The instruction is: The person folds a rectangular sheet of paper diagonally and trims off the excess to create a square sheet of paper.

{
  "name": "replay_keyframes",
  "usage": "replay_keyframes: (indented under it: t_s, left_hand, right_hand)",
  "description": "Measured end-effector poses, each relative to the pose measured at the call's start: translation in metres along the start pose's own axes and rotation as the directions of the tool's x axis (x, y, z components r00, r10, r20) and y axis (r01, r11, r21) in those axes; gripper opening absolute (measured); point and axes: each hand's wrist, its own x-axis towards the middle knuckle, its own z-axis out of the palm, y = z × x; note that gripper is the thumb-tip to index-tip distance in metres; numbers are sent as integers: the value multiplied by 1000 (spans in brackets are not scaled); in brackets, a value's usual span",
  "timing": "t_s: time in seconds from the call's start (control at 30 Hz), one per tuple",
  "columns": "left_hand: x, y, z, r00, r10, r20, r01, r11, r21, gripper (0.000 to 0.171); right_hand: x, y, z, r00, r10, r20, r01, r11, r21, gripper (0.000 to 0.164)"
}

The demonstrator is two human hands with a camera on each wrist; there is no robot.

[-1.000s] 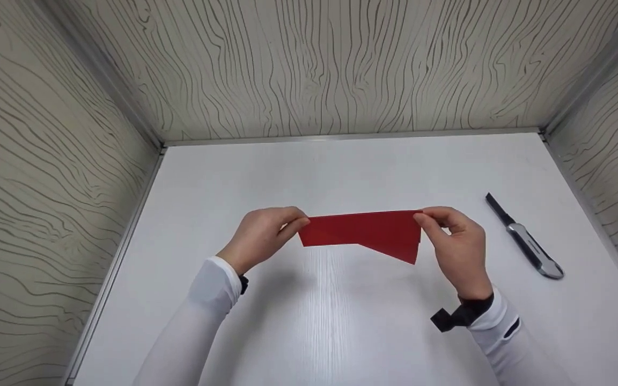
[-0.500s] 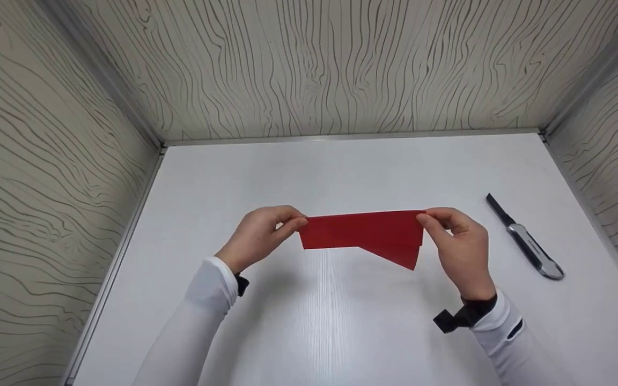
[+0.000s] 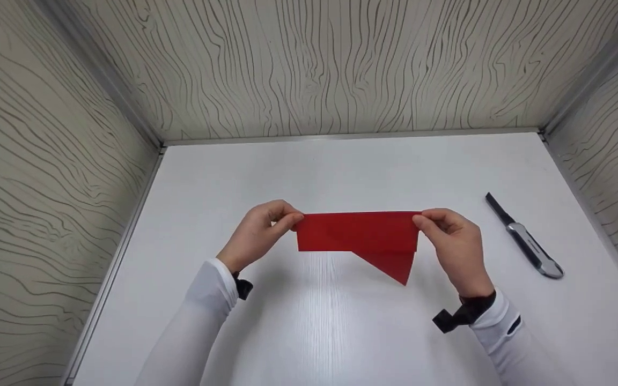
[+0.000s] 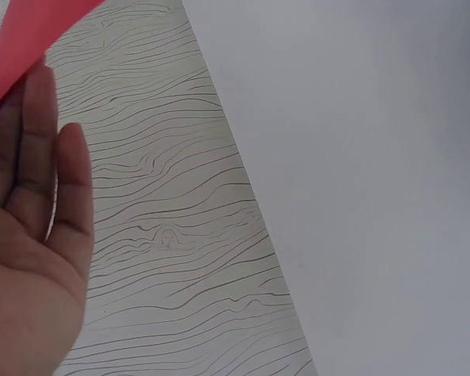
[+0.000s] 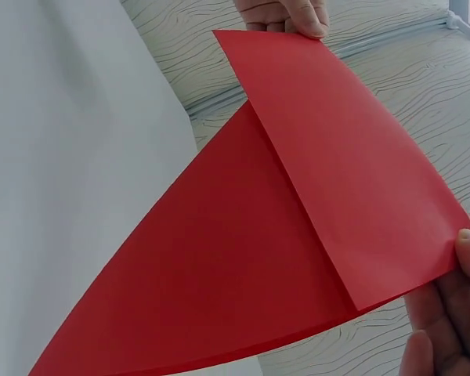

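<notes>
A folded piece of red paper [image 3: 357,231] is stretched between both hands above the white table, its straight fold along the top. My left hand [image 3: 259,233] pinches the upper left corner between thumb and fingers. At the upper right corner, my right hand [image 3: 453,244] pinches it the same way. Below the folded band, a triangular flap [image 3: 389,264] hangs down on the right side. In the right wrist view, the band [image 5: 345,164] overlaps the larger triangular part [image 5: 211,258] behind it. The left wrist view catches only a corner of the red paper [image 4: 39,35] above the fingers.
A utility knife [image 3: 535,249] with a grey and black handle lies on the table [image 3: 341,332] to the right of my right hand. Panels with a wood-grain pattern [image 3: 341,69] enclose the table at the back and both sides.
The red paper has tilted so more of its face shows, and the triangular flap hangs lower. Both hands keep their pinch and have shifted only slightly.
</notes>
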Motion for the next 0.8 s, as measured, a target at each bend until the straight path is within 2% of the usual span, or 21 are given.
replay_keyframes:
  t_s: [0.17, 0.3, 0.43, 0.5, 0.57, 0.67, 0.73, 0.8]
  left_hand:
    - [2, -5, 2, 999, -38, -35, 37, 998, -43, 9]
    - [3, -11, 1, 997, -77, -6, 76, 996, -52, 13]
    - [5, -21, 2, 988, -152, 16, 153, 987, -56, 16]
    - [8, -27, 4, 980, -198, 4, 198, 979, -43, 18]
    - [10, -34, 7, 968, -249, -35, 248, 968, -29, 19]
    - [13, -41, 14, 947, -289, -139, 293, 956, 3, 19]
    - [14, -44, 21, 940, -275, -201, 291, 955, 56, 20]
    - [12, -45, 32, 946, -231, -226, 267, 953, 141, 26]
  right_hand:
    - [3, 4, 1, 997, 66, 39, -66, 998, 13, 29]
    - [6, 11, 4, 988, 117, 97, -119, 993, 16, 29]
    - [10, 21, 8, 972, 176, 154, -180, 984, 9, 28]
    - [11, 27, 11, 961, 211, 178, -215, 977, 3, 29]
    - [12, 33, 15, 951, 244, 191, -250, 968, 7, 28]
    - [14, 42, 23, 940, 284, 189, -294, 956, 22, 29]
    - [15, 47, 27, 936, 306, 176, -317, 947, 41, 29]
    - [16, 54, 31, 932, 324, 164, -336, 940, 52, 30]
